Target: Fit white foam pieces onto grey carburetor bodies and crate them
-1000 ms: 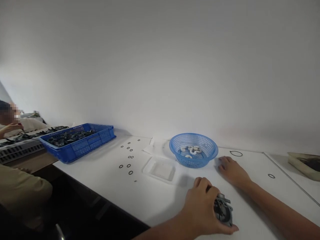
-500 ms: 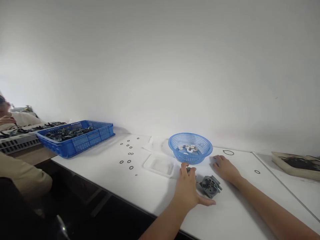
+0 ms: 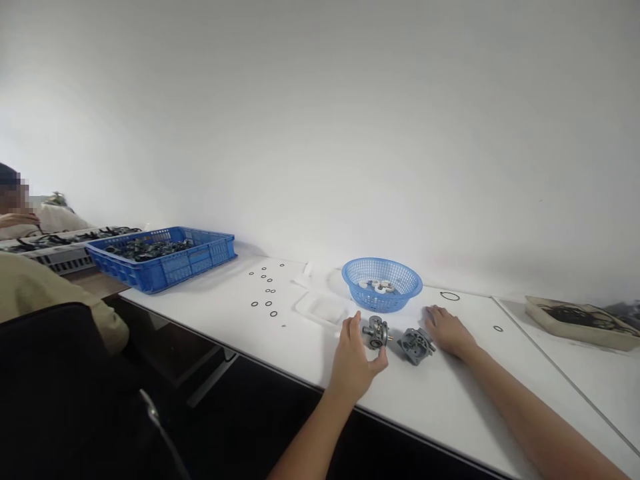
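My left hand (image 3: 354,360) has its fingers and thumb spread around the left side of a small metal carburetor (image 3: 377,333) standing on the white table. The thumb tip lies close to the carburetor's lower edge; whether it touches I cannot tell. Beside it, to the right, lies a grey carburetor body (image 3: 416,345) with its hollow side up. My right hand (image 3: 449,330) rests on the table just right of that body, fingers stretched forward and holding nothing visible. Behind both parts stands a blue plastic basket (image 3: 383,303) with several white pieces (image 3: 377,285) in it.
A shallow white tray (image 3: 320,310) sits left of the basket, with several black rubber rings (image 3: 273,313) further left. A blue crate (image 3: 165,270) holds many metal parts. At right are a larger ring (image 3: 450,296) and a pale tray (image 3: 580,327). Another person sits far left.
My left hand has shifted left and its thumb has drawn in toward the fingers, uncovering the small carburetor. My right hand stays on the table. The view has shifted slightly.
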### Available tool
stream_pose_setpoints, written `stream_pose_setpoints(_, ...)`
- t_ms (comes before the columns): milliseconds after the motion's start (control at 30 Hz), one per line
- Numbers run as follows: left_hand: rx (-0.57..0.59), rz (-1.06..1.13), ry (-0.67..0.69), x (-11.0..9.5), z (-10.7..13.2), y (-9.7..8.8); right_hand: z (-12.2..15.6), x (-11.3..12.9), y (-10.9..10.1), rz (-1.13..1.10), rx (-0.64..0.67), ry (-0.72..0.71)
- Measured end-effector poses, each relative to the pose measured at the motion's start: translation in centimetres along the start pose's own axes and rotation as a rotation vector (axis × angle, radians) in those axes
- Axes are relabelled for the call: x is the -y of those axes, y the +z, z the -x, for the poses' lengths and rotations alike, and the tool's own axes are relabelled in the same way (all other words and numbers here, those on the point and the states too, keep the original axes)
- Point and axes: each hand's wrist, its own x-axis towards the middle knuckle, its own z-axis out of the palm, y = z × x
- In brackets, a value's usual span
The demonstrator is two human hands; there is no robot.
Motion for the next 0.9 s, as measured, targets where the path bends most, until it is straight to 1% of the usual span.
stream_pose_setpoints(67, 0.003, -0.006, 0.060, -0.2, 0.4, -0.6, 0.3, 0.0, 0.1, 0.001, 0.004, 0.000)
stream_pose_setpoints(133, 0.032, -0.014, 0.088, -0.3, 0.7, -0.9, 0.4, 0.1, 0.2, -0.004, 0.009, 0.005)
stream_pose_setpoints(233, 0.094, -0.006, 0.078, -0.1, 1.0, -1.1, 0.4, 0.0, 0.5, -0.019, 0.017, 0.016)
stream_pose_setpoints(300, 0.108, 0.019, 0.062, 0.2, 1.0, -1.1, 0.4, -0.2, 0.7, -0.035, 0.017, 0.021)
stream_pose_setpoints(500, 0.052, 0.111, -0.043, 1.5, 0.4, -0.9, 0.3, -1.3, 1.2, -0.087, -0.015, 0.030)
stream_pose_setpoints(633, 0.019, 0.148, -0.084, 2.1, 0.1, -0.7, 0.0, -1.7, 1.5, -0.090, -0.038, 0.015)
stream_pose_setpoints(767, 0.001, 0.165, -0.103, 2.2, 0.2, -0.7, -0.4, -2.0, 1.8, -0.069, -0.040, -0.008)
stream_pose_setpoints(900, 0.013, 0.156, -0.106, 1.9, 0.4, -0.8, -0.8, -2.4, 2.1, -0.052, -0.025, -0.049)
